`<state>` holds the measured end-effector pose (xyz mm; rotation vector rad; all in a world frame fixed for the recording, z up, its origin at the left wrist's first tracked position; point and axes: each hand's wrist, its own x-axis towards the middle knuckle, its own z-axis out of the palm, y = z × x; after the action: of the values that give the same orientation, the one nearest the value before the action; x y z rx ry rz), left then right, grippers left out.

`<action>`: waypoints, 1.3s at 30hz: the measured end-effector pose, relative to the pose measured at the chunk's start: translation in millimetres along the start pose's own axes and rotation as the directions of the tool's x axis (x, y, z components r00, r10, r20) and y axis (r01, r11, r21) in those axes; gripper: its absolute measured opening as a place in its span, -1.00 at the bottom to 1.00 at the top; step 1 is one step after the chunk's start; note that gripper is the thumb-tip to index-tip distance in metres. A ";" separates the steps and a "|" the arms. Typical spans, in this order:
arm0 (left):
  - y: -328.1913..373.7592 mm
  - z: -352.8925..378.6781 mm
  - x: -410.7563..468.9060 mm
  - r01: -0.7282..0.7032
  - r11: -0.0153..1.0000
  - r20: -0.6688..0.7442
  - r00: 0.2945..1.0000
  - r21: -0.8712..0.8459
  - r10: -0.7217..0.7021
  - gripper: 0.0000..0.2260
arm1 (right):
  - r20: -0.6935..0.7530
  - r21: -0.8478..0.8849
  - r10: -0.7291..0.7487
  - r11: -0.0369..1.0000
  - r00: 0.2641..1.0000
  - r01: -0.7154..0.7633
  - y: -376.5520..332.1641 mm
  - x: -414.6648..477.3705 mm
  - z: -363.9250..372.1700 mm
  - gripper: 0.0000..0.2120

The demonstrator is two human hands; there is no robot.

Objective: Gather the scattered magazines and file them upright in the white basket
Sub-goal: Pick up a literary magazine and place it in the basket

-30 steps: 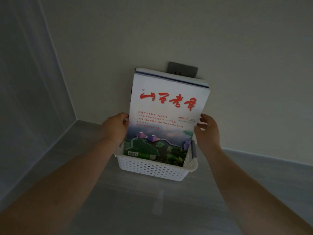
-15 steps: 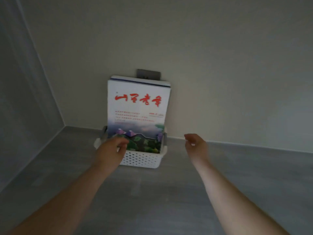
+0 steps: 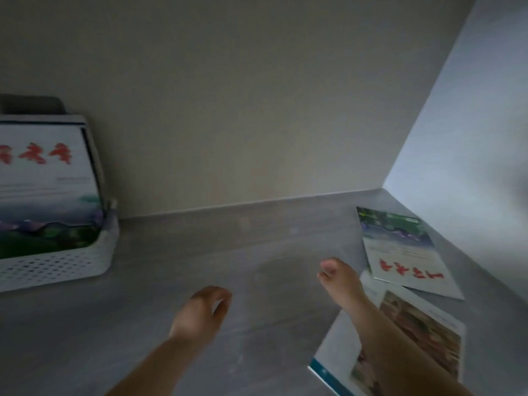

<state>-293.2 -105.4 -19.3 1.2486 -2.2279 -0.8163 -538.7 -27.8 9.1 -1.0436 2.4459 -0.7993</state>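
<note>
Hovering near counter's [image 3: 228, 267] right corner, probably lining up next pickup: left hand [image 3: 200, 310], right hand [image 3: 340, 278] empty, fingers [image 3: 328, 265] loosely curled. Red-title magazine [image 3: 405, 252], brown-photo magazine [image 3: 423, 327] flat; white basket [image 3: 57, 261] at left edge.

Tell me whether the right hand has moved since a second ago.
Yes. The right hand left the white basket, where it held the front magazine, and went right, toward the loose magazines.
</note>
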 end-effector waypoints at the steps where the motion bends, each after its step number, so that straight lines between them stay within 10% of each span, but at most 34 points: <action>1: 7.1 19.3 2.1 -0.028 0.999 0.028 0.999 0.035 0.027 -0.80 | 0.009 -0.037 0.043 0.998 0.999 -0.042 22.0 2.3 -13.7 -0.70; 8: 20.8 91.8 15.4 -0.006 0.901 0.127 0.990 0.433 -0.054 -0.54 | -0.066 -0.204 0.217 0.953 0.974 -0.226 109.0 26.1 -61.3 -0.52; 23: 29.5 92.0 13.1 0.060 0.909 0.056 0.994 0.414 -0.091 -0.22 | -0.066 -0.603 0.281 0.753 0.957 -0.263 97.9 125.1 -49.4 -0.65; 29: 36.1 88.4 12.9 0.043 0.887 0.083 0.992 0.459 -0.091 -0.28 | 0.076 -0.850 0.259 0.521 0.963 -0.072 81.7 136.2 -45.5 -0.72; 39: 38.7 86.0 12.0 0.022 0.909 0.152 0.984 0.417 -0.093 -0.27 | 0.011 -0.758 0.076 0.651 0.997 -0.041 89.4 118.7 -69.6 -0.84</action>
<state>-377.0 -76.4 -53.4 1.4882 -2.6084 -0.4949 -701.7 -40.6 -5.3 -1.1939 2.8007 0.3600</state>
